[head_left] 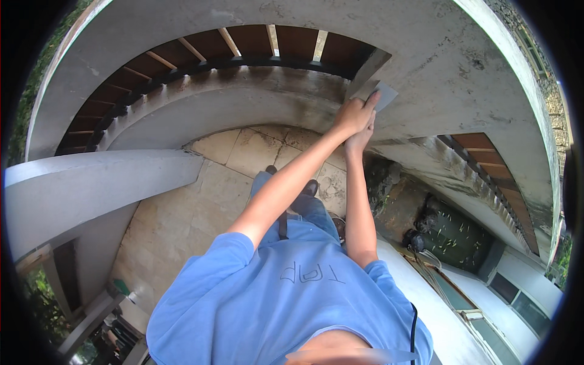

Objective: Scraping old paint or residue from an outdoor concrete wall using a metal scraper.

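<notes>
We stand on a paved floor (pixel 176 207) of pale beige slabs, stained and crossed by thin joints, with a curved grey wall (pixel 438 73) sweeping around in front of us, its plaster blotched with darker marks. Two slatted openings show in it: a long one (pixel 249 42) at the top, where five pale bars stand out over brown and further bars run down to the left, and a shorter one (pixel 496 170) at the right. One flat grey blade (pixel 387 97) lies against or just before the wall, right of the long opening's end; contact is unclear. Our left hand (pixel 354 115) is closed up beside it, with a digit extended onto the blade, while our right hand (pixel 360 139) is curled close against the left; we cannot tell whether it also grips the tool, since the two hands cover any handle. A smooth grey parapet (pixel 91 182) curves in from the left, and at the right a dark greenish area (pixel 462 234) dotted with pale flecks lies beyond dark rounded lumps. Below our arms we count two dark shoes (pixel 311 187). One blue shirt (pixel 298 298) with dark markings hides much of the floor nearest us, and one black cord (pixel 415 328) hangs at its right side.
</notes>
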Available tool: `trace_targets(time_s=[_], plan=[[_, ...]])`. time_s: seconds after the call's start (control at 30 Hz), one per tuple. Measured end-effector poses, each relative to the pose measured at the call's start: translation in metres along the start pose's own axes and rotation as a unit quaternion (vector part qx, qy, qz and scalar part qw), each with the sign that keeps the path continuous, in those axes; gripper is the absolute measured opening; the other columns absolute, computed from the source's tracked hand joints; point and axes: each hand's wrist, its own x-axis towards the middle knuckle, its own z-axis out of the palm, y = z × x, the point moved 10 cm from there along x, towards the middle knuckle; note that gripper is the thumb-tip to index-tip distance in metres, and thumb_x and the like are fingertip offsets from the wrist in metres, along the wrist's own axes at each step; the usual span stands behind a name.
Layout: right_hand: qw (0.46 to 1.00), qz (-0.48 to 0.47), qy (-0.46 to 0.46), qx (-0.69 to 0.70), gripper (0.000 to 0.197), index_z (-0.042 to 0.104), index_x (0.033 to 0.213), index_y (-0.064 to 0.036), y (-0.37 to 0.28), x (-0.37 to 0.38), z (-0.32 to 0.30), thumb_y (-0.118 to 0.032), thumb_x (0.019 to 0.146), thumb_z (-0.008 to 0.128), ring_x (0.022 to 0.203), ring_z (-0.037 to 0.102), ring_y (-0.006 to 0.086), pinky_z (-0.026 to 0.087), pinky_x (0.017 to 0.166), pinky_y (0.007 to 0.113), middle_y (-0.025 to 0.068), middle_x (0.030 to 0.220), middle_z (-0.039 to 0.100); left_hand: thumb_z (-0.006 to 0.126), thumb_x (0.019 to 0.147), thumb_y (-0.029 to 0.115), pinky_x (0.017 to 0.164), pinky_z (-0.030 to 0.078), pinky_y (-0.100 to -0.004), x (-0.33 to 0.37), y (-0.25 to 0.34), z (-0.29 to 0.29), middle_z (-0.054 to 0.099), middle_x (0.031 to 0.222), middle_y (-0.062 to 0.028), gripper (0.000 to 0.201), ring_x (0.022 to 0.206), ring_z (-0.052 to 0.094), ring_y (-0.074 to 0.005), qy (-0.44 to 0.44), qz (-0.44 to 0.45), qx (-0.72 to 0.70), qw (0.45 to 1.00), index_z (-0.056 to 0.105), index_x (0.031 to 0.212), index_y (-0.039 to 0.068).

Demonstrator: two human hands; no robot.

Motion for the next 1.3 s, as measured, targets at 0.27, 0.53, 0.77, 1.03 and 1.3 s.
trace_targets(time_s=[0.27,0.53,0.77,1.03,1.3], plan=[[0.944,0.293,0.001,0.155,0.051,0.049,0.085,-0.0088,0.083,-0.085,0.038,-0.053,0.095,0.025,0.040,0.043,0.0089,0.030,0.032,0.024,0.0005,0.062,0.049,0.039,0.096,0.034,0.074,0.043,-0.0309,-0.031,-0.098,0.013,0.055,0.078,-0.0086,0.033,0.073,0.054,-0.0165,-0.205,-0.021,-0.205,0.957,0.049,0.098,0.002],[0.922,0.362,0.018,0.138,0.035,0.043,0.093,-0.0109,0.151,-0.137,0.182,-0.044,0.096,0.032,0.041,0.047,0.0115,0.035,0.034,0.025,0.0016,0.060,0.050,0.049,0.090,0.036,0.061,0.045,-0.0301,0.018,-0.213,-0.139,0.066,0.073,-0.0088,0.039,0.065,0.060,-0.0148,-0.140,-0.042,-0.001,0.989,0.067,0.097,0.003],[0.965,0.209,0.131,0.092,0.031,0.039,0.111,-0.0050,0.126,-0.149,0.198,-0.032,0.097,0.039,0.045,0.051,0.0126,0.041,0.037,0.025,0.0065,0.068,0.054,0.049,0.090,0.037,0.063,0.046,-0.0309,0.010,-0.155,-0.171,0.066,0.073,-0.0120,0.038,0.068,0.063,-0.0164,-0.252,0.081,0.015,0.964,0.069,0.095,0.006],[0.953,-0.021,0.293,-0.080,0.040,0.029,0.127,-0.0039,-0.002,-0.181,0.169,-0.017,0.093,0.046,0.102,0.054,0.0213,0.042,0.088,0.033,0.0159,0.108,0.055,0.052,0.091,0.030,0.068,0.045,-0.0279,-0.060,-0.056,-0.180,0.065,0.087,-0.0124,0.034,0.076,0.061,-0.0159,-0.262,0.154,-0.112,0.946,0.066,0.091,-0.002],[0.974,-0.104,0.191,0.059,0.051,0.019,0.136,-0.0069,-0.104,-0.161,0.216,-0.012,0.092,0.043,0.114,0.041,0.0195,0.032,0.097,0.031,0.0139,0.129,0.033,0.037,0.096,0.039,0.092,0.040,-0.0309,-0.089,0.017,-0.242,0.057,0.115,-0.0150,0.052,0.107,0.053,-0.0223,-0.300,0.179,-0.131,0.928,0.049,0.123,-0.004]])
